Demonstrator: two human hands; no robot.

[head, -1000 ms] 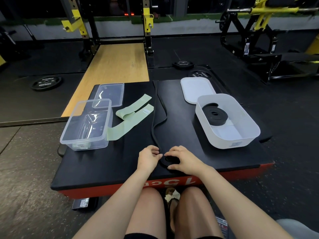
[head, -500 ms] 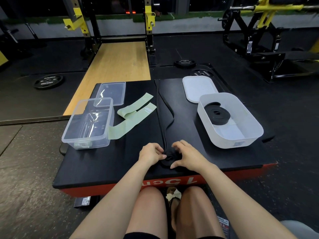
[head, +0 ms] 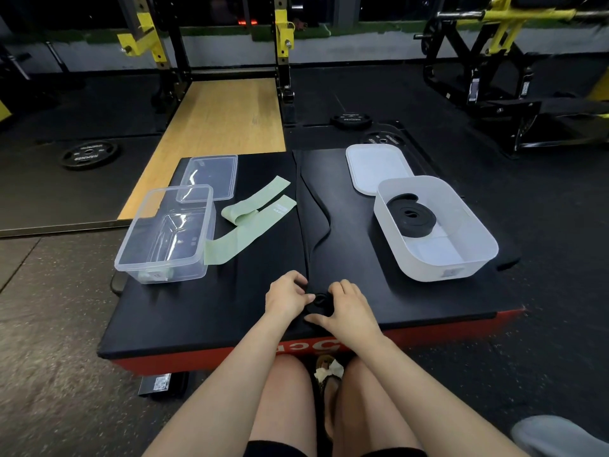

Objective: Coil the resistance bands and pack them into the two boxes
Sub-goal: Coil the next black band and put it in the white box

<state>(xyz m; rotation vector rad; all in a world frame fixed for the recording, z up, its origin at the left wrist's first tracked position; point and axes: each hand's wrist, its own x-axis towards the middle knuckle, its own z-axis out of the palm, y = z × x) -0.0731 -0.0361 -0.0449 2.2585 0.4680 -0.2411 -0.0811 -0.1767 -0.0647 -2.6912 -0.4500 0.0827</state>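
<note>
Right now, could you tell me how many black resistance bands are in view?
2. One coiled black band lies in the white box. One long black band runs down the platform, near end in both hands' grip.

We saw a black bench [head: 184, 311] with a red front edge bearing pale lettering. On it lay pale green bands [head: 250, 225] and a long black band [head: 314, 206]. A coiled black band [head: 412, 217] sat in the white box [head: 474, 232] at the right of the frame, behind it a white lid [head: 375, 166]. At the left stood a clear box [head: 164, 239] and a clear lid [head: 209, 174]. Yellow and black racks [head: 145, 44] lined the top, around a tan wooden platform [head: 227, 113].
</note>
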